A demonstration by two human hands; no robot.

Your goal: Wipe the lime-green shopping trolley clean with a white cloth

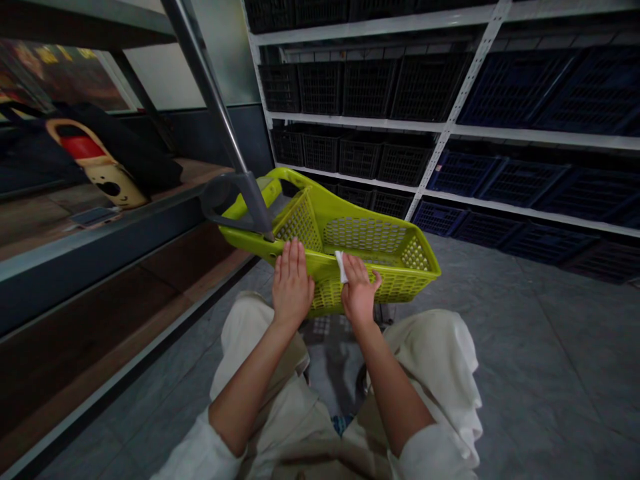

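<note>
A lime-green plastic shopping basket [370,240] stands tilted on the floor in front of my knees, with a grey pull handle [220,120] rising from its near left corner. My left hand [291,283] lies flat against the basket's near wall, fingers stretched out and together. My right hand [359,290] presses a small white cloth or tissue [341,265] onto the basket's near rim, fingers closed over it.
White metal shelving [450,127] with several dark plastic crates fills the back and right. A low wooden shelf unit [100,220] on the left carries dark bags and a beige-and-red toy-like object [100,170]. Grey tiled floor [540,373] lies to the right.
</note>
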